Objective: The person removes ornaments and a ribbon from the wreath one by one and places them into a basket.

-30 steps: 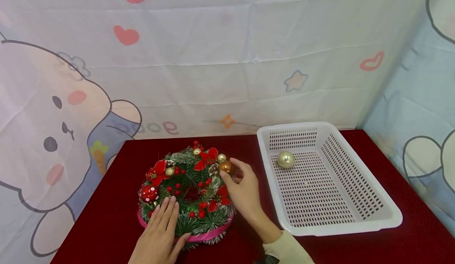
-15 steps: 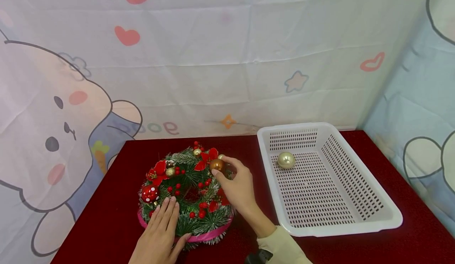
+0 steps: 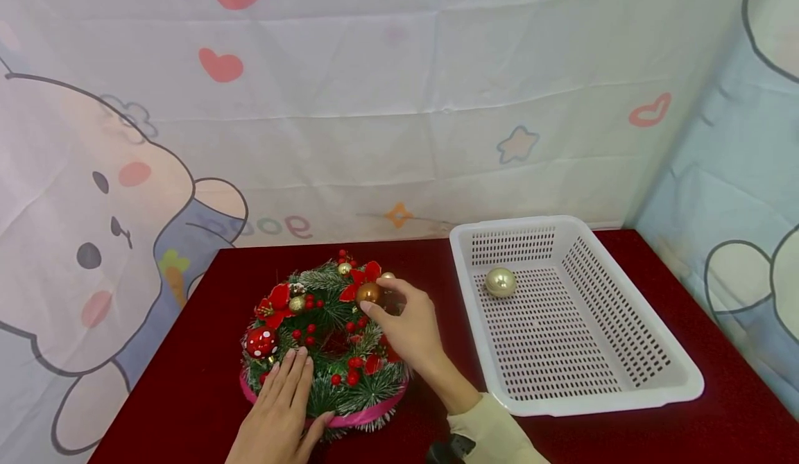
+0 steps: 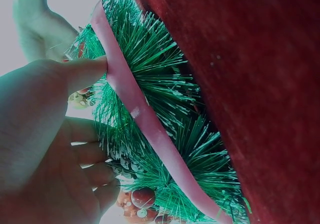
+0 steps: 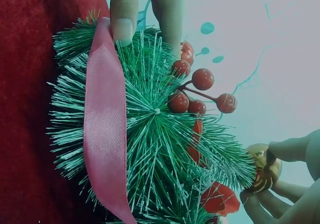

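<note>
A green wreath (image 3: pixel 324 381) with red flowers, berries and small gold balls lies on the dark red cloth. My left hand (image 3: pixel 277 401) rests on its near left side, fingers straight, the thumb against the pink ribbon (image 4: pixel 145 119). Between thumb and fingers, my right hand (image 3: pixel 406 322) pinches a shiny copper-gold ball ornament (image 3: pixel 369 293) over the wreath's upper right part, near a red flower (image 3: pixel 367 274). The right wrist view shows that ball (image 5: pixel 265 169) beside the frosted needles; whether it touches them I cannot tell. A red ball with white dots (image 3: pixel 261 342) sits at the wreath's left.
To the right stands a white perforated basket (image 3: pixel 630 405) with one pale gold ball (image 3: pixel 501 282) at its back left. A printed curtain (image 3: pixel 399 103) hangs behind the table, and another cloth (image 3: pixel 743 200) is on the right.
My right hand has moved left across the wreath with the copper-gold ball in its fingers, closer to the upper red flower. The left hand has stayed in place.
</note>
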Demonstrator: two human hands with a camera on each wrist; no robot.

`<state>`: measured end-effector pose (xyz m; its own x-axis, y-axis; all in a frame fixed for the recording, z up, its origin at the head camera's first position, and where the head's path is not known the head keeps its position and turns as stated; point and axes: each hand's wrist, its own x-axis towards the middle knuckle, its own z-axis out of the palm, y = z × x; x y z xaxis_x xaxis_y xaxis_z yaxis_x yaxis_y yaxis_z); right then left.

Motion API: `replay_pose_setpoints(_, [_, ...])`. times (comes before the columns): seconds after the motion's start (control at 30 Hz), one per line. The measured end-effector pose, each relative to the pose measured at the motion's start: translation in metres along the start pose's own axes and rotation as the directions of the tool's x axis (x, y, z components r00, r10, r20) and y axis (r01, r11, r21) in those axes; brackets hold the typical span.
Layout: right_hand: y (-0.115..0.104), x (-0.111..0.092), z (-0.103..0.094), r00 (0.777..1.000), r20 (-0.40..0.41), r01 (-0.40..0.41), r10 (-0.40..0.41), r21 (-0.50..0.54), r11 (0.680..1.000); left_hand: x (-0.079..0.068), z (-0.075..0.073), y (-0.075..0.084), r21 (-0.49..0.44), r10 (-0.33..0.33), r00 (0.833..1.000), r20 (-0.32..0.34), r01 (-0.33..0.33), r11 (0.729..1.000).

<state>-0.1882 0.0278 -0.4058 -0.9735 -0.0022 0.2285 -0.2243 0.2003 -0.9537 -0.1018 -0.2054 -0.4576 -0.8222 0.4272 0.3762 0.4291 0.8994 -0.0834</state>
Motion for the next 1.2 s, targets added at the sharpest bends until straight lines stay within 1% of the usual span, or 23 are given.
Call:
replay_pose_setpoints(0.23, [-0.005, 0.001, 0.001, 0.996, 0.085, 0.0, 0.006, -0.073, 0.997, 0.0, -0.001, 0.001, -0.007, -0.013, 1.0, 0.013, 0.014, 1.0])
replay_pose_setpoints(0.4, [-0.005, 0.002, 0.001, 0.995, 0.105, 0.012, -0.003, -0.086, 0.996, 0.0, -0.002, 0.001, -0.013, -0.021, 1.0, 0.022, 0.022, 1.0])
replay_pose_setpoints(0.63, [-0.009, 0.002, 0.0, 0.996, 0.092, 0.003, 0.006, -0.101, 0.995, 0.0, -0.002, 0.001, -0.015, -0.018, 1.0, 0.023, 0.019, 1.0])
replay_pose_setpoints(0.87, [-0.018, 0.003, -0.005, 0.999, 0.032, -0.02, 0.023, -0.102, 0.995, 0.0, -0.001, 0.0, -0.007, -0.001, 1.0, 0.005, 0.001, 1.0])
replay_pose_setpoints(1.0, [-0.025, 0.004, -0.009, 1.0, 0.017, -0.013, 0.015, -0.102, 0.995, -0.001, 0.0, 0.0, -0.005, 0.001, 1.0, 0.0, -0.001, 1.0])
replay_pose_setpoints(1.2, [-0.033, 0.005, -0.018, 1.0, 0.024, 0.014, -0.012, -0.069, 0.998, -0.001, -0.001, 0.0, -0.017, -0.011, 1.0, 0.024, 0.012, 1.0])
